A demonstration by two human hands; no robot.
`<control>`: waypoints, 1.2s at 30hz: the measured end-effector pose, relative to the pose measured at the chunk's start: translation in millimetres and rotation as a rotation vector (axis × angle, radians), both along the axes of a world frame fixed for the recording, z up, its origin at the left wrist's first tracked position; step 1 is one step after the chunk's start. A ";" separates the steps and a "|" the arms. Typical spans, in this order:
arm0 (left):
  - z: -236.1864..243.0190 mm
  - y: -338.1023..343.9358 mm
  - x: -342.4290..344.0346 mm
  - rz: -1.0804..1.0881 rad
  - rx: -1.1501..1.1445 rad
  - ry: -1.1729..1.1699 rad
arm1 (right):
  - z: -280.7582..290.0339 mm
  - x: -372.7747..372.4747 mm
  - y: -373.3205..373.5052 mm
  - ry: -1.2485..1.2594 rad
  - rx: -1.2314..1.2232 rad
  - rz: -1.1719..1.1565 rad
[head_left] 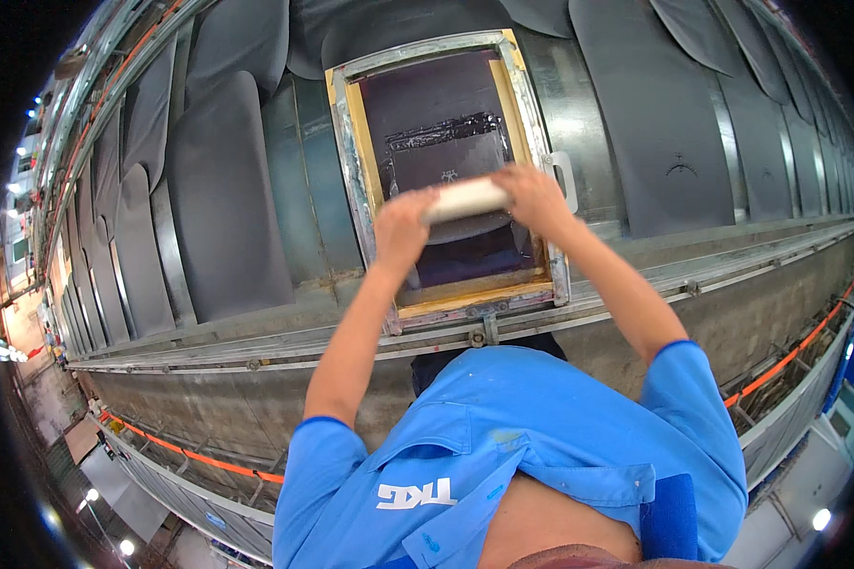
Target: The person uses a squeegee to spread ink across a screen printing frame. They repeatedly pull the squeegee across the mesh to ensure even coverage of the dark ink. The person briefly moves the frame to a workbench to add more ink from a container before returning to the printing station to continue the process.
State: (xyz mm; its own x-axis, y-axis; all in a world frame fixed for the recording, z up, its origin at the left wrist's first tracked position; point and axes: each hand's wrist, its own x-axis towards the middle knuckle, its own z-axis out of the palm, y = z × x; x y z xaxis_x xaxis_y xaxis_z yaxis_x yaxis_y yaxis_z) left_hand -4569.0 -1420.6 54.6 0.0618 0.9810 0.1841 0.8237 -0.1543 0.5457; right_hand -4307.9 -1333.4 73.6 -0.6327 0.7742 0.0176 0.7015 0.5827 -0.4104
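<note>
My left hand (404, 220) and my right hand (527, 190) grip the two ends of a pale cream bar (467, 197), like a squeegee, held across a rectangular screen-printing frame (345, 147). The frame has metal sides, yellowish inner edging and a dark mesh with glossy dark ink (441, 130) smeared across its upper part. A small pale line design shows on the mesh just above the bar. A white handle (569, 180) sticks out from the frame's right side, beside my right hand.
Dark grey cut sheets (213, 199) lie along the long metal table (299, 190) on both sides of the frame, some with small printed marks. A metal rail (636, 283) runs along the near edge, close to my body. Orange strips (190, 453) run lower down, along both sides.
</note>
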 end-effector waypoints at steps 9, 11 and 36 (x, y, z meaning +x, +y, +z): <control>-3.3 51.0 -2.3 0.108 -0.108 0.060 | -43.2 -16.0 44.1 0.148 0.061 -0.089; -4.9 9.7 14.6 0.088 -0.048 0.010 | -36.0 0.7 0.2 0.138 0.013 -0.116; -28.4 -25.6 4.6 0.050 0.061 0.009 | -48.9 45.4 45.8 0.654 -0.208 -0.758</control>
State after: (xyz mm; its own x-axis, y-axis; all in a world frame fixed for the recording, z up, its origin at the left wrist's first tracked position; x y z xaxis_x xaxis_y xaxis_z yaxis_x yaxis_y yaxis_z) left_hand -4564.4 -1446.2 26.2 0.0146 0.9697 0.2437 0.8361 -0.1455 0.5289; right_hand -4262.6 -1287.6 24.7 0.1099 0.9939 0.0038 0.4584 -0.0473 -0.8875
